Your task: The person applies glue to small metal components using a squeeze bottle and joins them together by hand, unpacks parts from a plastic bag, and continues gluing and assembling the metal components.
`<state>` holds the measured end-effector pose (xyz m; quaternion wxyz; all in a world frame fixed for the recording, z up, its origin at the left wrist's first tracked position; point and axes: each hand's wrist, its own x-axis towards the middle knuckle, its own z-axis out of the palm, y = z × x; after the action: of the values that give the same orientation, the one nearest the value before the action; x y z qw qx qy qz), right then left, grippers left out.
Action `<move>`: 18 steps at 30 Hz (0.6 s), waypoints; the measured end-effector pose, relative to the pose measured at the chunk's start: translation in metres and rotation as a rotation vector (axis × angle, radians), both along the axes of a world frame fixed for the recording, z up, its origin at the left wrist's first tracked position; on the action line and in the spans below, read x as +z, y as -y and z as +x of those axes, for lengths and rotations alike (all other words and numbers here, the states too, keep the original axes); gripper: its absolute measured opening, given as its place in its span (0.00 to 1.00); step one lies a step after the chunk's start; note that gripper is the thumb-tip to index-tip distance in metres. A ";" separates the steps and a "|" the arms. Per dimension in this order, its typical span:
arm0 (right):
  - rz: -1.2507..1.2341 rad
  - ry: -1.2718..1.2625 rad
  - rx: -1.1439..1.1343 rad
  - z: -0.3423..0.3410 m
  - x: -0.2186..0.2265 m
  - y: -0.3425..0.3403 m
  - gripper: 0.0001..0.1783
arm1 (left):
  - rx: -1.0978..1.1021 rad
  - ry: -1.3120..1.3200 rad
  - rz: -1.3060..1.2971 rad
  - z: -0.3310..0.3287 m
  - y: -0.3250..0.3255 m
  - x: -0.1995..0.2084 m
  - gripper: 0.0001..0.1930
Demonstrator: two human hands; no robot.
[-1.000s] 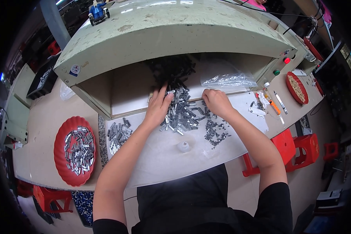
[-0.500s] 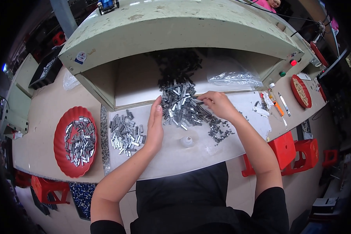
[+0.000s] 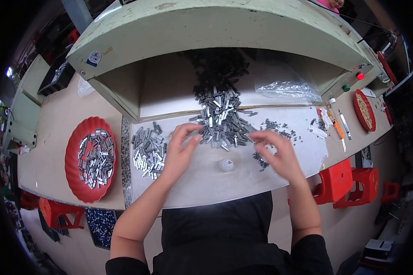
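A heap of small oblong metal pieces [image 3: 221,120], dark grey and silver, spills from a hooded cabinet onto the white work surface. At its near left edge is my left hand [image 3: 181,149], thumb and fingers curved but apart, holding nothing visible. My right hand [image 3: 280,153] hovers at the near right edge with fingers bent and spread, also with nothing visible in it. Tiny dark parts [image 3: 284,132] lie scattered around and partly behind the right hand. Left of my left hand is a second pile of oblong pieces [image 3: 147,149]. Between my forearms stands a small white bottle [image 3: 226,165].
A red scalloped dish [image 3: 69,156] of similar pieces sits at the left. The pale green cabinet [image 3: 206,30] overhangs the heap, with a clear plastic bag [image 3: 289,91] inside. An orange cutter [image 3: 337,129] and another red dish [image 3: 373,123] lie at the right.
Both hands have drawn nearer to me; the right one has left the heap's right side, and its fingers have spread. The heap's near edge looks more gathered. The whole view has shifted slightly.
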<state>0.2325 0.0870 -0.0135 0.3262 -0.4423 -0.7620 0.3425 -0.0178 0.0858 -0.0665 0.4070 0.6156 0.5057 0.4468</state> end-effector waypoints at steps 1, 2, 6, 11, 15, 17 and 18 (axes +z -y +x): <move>-0.006 -0.002 0.005 -0.006 -0.007 0.013 0.16 | 0.076 -0.184 0.146 0.004 0.002 0.006 0.08; 0.065 -0.012 -0.013 -0.018 -0.016 0.026 0.21 | 0.077 -0.188 0.142 0.008 0.003 0.006 0.08; 0.062 -0.052 -0.087 -0.050 -0.045 0.050 0.32 | 0.130 -0.608 0.258 0.015 0.005 0.006 0.07; 0.069 -0.022 -0.163 -0.058 -0.061 0.053 0.26 | 0.129 -0.720 0.304 0.013 0.007 0.005 0.04; 0.054 -0.264 -0.170 -0.055 -0.062 0.058 0.20 | 0.117 -0.544 0.214 0.018 0.031 0.015 0.04; -0.027 -0.399 -0.172 -0.057 -0.057 0.066 0.18 | 0.042 -0.312 0.222 0.025 0.047 0.021 0.05; -0.151 -0.601 -0.200 -0.061 -0.052 0.070 0.16 | 0.039 -0.310 0.214 0.028 0.053 0.020 0.05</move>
<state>0.1711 0.0166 -0.0658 0.5350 -0.4172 -0.5568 0.4793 0.0101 0.0325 -0.0461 0.2478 0.7069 0.5237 0.4057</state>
